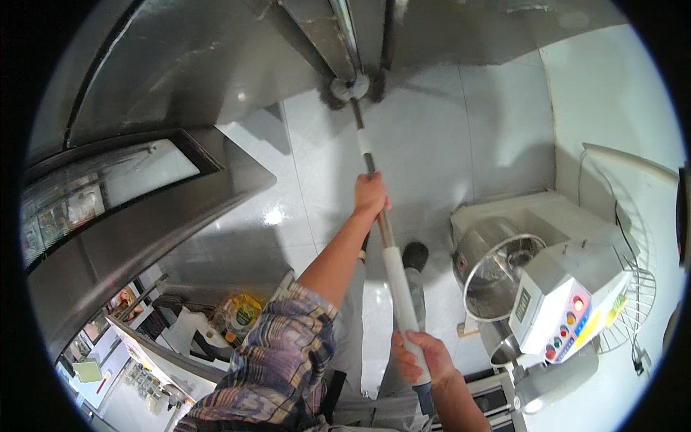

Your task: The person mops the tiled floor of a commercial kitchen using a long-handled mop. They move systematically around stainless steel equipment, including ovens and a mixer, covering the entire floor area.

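A long mop or brush pole (pixel 399 286), with a white sleeve on its lower part, runs from near my body up to a round head (pixel 350 88) on the floor. Dark bristles or strands show at both sides of that head, close under the stainless-steel equipment. My left hand (pixel 371 193) grips the bare metal part of the pole about midway. Lower down, my right hand (pixel 424 357) is wrapped around the white sleeve near the dark end of the pole.
Grey floor tiles (pixel 378 124) lie ahead. A spiral dough mixer (pixel 572 302) with a steel bowl (pixel 499 275) stands at right beside a white wall (pixel 610 97). Steel equipment (pixel 162 70) spans the top, and a steel counter (pixel 135 227) with a glass-covered opening runs along the left.
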Available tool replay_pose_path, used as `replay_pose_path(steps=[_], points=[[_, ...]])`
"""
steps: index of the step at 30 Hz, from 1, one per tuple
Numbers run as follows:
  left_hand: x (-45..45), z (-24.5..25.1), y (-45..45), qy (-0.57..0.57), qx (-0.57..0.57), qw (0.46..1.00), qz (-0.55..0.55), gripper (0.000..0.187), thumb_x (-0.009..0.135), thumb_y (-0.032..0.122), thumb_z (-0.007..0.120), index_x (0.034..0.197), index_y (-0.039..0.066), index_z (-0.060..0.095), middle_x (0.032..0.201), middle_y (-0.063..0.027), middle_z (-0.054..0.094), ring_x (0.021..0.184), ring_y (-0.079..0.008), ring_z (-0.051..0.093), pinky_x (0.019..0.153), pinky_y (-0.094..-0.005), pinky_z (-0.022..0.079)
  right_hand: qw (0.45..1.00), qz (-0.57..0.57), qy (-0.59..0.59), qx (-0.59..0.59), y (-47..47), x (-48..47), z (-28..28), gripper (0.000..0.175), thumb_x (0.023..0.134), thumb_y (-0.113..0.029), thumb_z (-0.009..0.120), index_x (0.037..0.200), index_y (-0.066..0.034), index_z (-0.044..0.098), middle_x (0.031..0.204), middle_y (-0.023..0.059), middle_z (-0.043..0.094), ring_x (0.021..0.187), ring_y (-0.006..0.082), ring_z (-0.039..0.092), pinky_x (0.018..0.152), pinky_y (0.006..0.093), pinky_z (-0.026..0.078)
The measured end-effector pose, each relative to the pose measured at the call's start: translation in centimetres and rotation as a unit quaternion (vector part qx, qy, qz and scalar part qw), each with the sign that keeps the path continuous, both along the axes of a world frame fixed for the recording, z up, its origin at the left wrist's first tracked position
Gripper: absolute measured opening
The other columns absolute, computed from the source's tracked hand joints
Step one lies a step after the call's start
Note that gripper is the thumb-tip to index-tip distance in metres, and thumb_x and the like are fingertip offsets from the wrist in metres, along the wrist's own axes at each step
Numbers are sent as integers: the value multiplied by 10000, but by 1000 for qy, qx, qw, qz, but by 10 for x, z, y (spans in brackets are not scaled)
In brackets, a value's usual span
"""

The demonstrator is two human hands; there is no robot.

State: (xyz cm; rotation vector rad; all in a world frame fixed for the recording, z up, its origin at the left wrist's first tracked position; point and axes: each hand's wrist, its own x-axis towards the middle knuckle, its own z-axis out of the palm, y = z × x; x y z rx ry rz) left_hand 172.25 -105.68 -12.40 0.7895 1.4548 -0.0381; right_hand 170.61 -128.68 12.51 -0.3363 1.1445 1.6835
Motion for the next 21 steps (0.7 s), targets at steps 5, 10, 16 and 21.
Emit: replay_pose_path(steps=[5,10,16,21], points=[[-62,-18,31,49,31,998,38,256,954,310,480,922,55,475,636,-24,464,466,-138,453,400,-317,428,994,92,-4,56,15,2,-15,244,956,-313,523,924,-72,506,599,11,417,398,124,391,365,278,331],[-92,-49,69,95,46,988,114,268,939,260,457,807,28,475,618,-75,476,462,-178,468,395,-340,434,987,125,-53,83,33,32,-53,247,928,-244,565,772,-64,499,605,12,475,425,109,423,388,270,355],[-30,-57,28,90,75,993,30,277,922,270,441,787,31,478,616,-90,477,492,-205,497,412,-360,444,993,67,-78,58,-9,63,-43,195,942,-213,532,955,-19,530,616,-10,467,414,78,416,361,233,365],[78,-40,-58,76,54,992,-82,326,924,250,431,1076,-38,415,793,-169,572,526,-257,570,429,-390,503,997,-71,-32,-21,-84,87,-15,184,926,-221,545,937,-38,536,636,5,477,415,94,405,357,262,355]])
